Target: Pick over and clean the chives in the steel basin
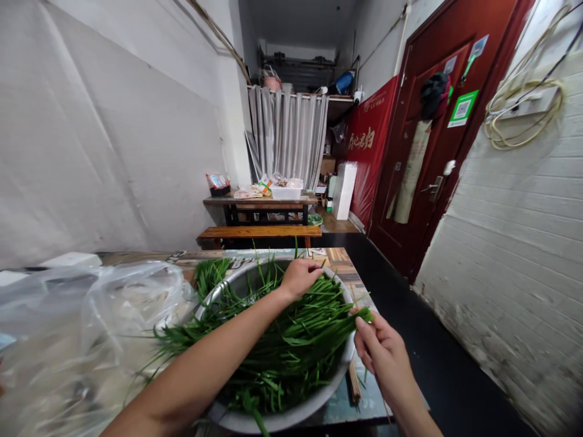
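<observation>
Both hands (300,276) (380,346) in chives (282,340); bowl (296,416).

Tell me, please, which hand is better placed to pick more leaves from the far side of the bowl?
Probably the left hand: it already rests on the greens at the bowl's far rim, while the right hand pinches leaf tips at the near right edge.

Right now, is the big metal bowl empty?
No, the metal bowl is heaped with long green chives, and both hands reach into them.

Under our hands sits a dull, smooth metal basin (228,284) of glossy green chives (291,346). Left of our left hand (300,277) lies thin, crinkled clear plastic bag (91,328). The worktop (341,258) beyond looks like worn wood.
</observation>
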The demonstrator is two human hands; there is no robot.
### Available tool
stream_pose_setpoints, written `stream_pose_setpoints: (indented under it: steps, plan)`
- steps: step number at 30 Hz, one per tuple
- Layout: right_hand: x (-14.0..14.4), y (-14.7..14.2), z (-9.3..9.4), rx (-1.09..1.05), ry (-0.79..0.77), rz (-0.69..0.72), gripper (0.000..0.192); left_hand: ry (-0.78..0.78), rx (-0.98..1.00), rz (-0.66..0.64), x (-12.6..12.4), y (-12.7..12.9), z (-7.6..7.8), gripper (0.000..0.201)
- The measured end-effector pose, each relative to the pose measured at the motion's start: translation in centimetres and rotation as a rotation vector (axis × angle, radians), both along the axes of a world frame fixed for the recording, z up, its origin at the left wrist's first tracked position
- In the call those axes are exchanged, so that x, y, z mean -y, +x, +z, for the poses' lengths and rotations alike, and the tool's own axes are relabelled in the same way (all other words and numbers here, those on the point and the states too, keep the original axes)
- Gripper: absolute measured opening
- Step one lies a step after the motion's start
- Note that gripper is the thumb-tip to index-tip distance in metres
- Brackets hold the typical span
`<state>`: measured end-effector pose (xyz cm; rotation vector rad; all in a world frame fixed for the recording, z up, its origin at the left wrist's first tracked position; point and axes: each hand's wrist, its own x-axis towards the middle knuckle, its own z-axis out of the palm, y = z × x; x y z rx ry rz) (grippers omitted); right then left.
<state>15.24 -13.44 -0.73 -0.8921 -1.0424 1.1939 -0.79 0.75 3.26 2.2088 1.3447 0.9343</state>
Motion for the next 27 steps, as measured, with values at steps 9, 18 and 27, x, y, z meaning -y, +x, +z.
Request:
stream_pose_setpoints:
  steps: [9, 18, 27]
  plan:
    - [-0.5, -0.9, 1.4, 0.071, 0.025, 0.071, 0.028, -0.338, 0.572, -0.170, 5.7, 1.6, 2.7, 0.021]
    - [-0.4, -0.6, 0.5, 0.068, -0.007, 0.076, 0.029, -0.253, 0.557, -0.123, 6.3, 2.1, 2.9, 0.020]
    - [-0.6, -0.6, 0.7, 0.107, -0.005, 0.067, 0.029, -0.218, 0.562, -0.099, 6.5, 2.2, 2.7, 0.020]
